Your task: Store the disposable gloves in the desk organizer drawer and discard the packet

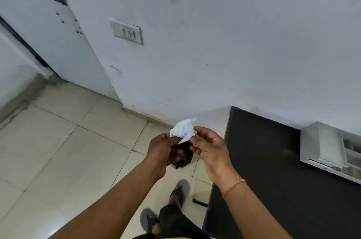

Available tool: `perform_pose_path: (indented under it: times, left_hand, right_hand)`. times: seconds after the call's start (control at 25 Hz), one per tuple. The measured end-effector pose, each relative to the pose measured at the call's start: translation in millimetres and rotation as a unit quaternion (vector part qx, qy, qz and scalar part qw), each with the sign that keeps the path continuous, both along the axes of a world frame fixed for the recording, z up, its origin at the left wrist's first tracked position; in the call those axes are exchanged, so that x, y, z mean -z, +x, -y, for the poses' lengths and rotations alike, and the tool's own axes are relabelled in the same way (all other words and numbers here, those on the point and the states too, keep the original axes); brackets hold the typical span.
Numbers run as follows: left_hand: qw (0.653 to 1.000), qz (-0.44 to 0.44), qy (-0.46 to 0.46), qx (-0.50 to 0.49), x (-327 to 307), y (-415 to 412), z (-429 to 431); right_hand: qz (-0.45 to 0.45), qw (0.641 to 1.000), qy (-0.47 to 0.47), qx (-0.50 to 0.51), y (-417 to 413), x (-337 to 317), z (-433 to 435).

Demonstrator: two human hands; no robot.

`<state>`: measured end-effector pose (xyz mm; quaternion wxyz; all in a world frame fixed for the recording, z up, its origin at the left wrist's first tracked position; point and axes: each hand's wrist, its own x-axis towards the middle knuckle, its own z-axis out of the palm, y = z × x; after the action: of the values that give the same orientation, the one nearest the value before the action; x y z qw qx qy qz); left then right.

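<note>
I hold a crumpled white packet (184, 130) with blue print at chest height, over the floor beside the desk. My left hand (163, 149) grips its lower left edge. From the right, my right hand (212, 147) pinches it with thumb and forefinger. Directly below the packet, partly hidden by both hands, is a small black object (183, 158) on the floor; it looks like a bin with a dark liner. The white desk organizer (324, 145) stands on the black desk (263, 160) at the far right, its drawer side cut off by the frame edge. No gloves are visible.
A white wall with a switch plate (128, 31) faces me, and a white door (48, 29) is at the left. The floor is beige tile (68, 150). My feet in grey sandals (180, 191) stand close to the desk's left edge.
</note>
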<state>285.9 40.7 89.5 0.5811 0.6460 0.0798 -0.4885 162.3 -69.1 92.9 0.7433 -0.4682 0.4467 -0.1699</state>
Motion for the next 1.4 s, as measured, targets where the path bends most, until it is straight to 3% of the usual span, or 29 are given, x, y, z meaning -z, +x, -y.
perform_pose_path:
  times: [0.16,0.32,0.6,0.92,1.04,1.12,1.24,1.4]
  left_hand:
    - [0.996,0.009,0.008,0.092,19,31,37]
    - [0.994,-0.045,0.041,0.095,51,64,64]
    - [0.963,-0.099,0.182,0.174,224,121,107]
    - [0.931,-0.004,0.259,0.257,465,168,153]
    - [0.915,0.000,0.273,0.299,533,173,154]
    - [0.907,-0.001,0.278,0.316,566,175,153]
    - [0.900,0.018,0.276,0.336,586,176,150]
    - [0.893,0.085,0.263,0.354,584,172,151]
  right_hand:
    - [-0.021,0.994,0.050,0.097,23,33,37]
    - [-0.030,0.977,0.117,0.178,40,72,63]
    - [-0.173,0.945,0.144,0.236,88,231,79]
    - [-0.345,0.907,0.131,0.203,124,482,74]
    - [-0.363,0.905,0.151,0.160,128,562,65]
    - [-0.364,0.906,0.183,0.116,133,584,66]
    - [-0.393,0.906,0.149,0.051,135,590,67]
    - [-0.383,0.917,0.100,0.056,135,581,78]
